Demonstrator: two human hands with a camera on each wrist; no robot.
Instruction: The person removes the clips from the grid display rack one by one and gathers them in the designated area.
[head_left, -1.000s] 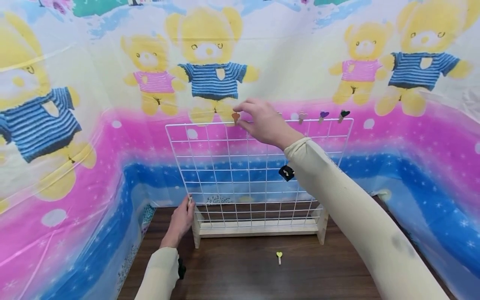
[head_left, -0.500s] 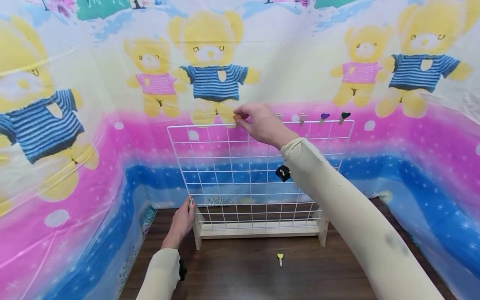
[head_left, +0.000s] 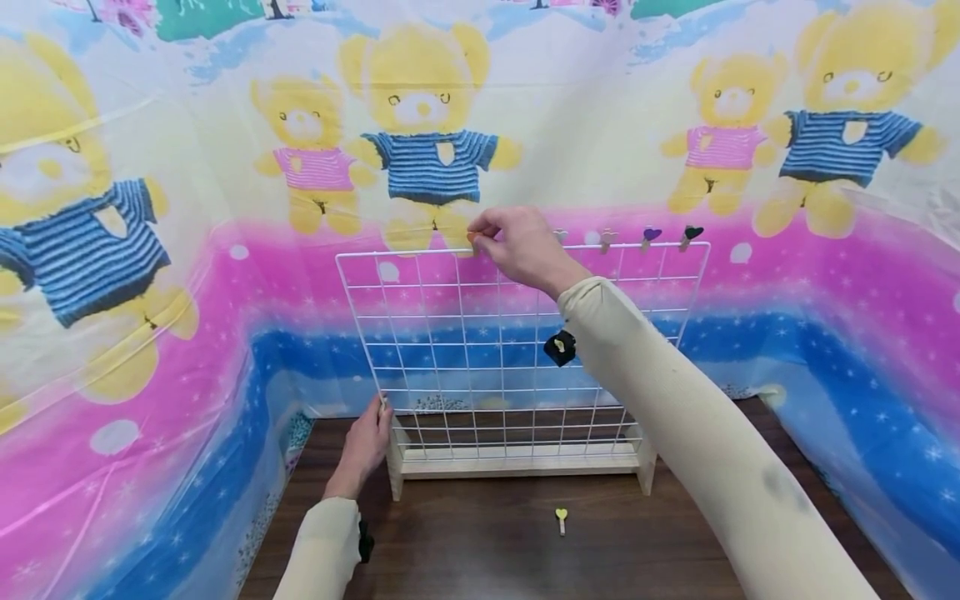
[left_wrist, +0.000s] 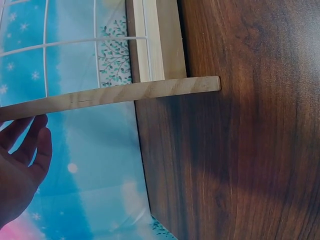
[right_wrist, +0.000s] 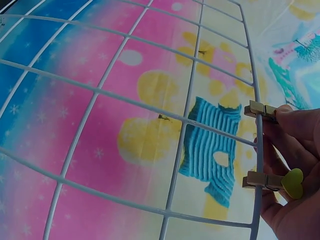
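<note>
In the head view, my right hand point(head_left: 528, 246) is at the top wire of a white grid rack point(head_left: 480, 343), pinching a wooden clothespin with an orange heart point(head_left: 473, 237). The right wrist view shows this clothespin point(right_wrist: 260, 110) across the edge wire, thumb on its outer end. Beside it, a clothespin with a yellow heart point(right_wrist: 293, 183) grips the same wire; in the head view my hand hides it. My left hand point(head_left: 365, 442) holds the rack's left wooden upright; in the left wrist view, fingertips touch the upright point(left_wrist: 115, 93) from its outer side.
Further right on the top wire sit clothespins with pale, purple point(head_left: 652, 234) and dark green hearts point(head_left: 693, 233). Another yellow-heart clothespin point(head_left: 562, 521) lies on the brown table point(head_left: 480, 550) before the rack's wooden base point(head_left: 521, 462). A bear-print cloth point(head_left: 577, 150) hangs behind.
My right fingers have closed further around the orange-heart clothespin, whose heart has tipped and shows less. My left hand keeps its place on the upright. The head view has shifted slightly.
</note>
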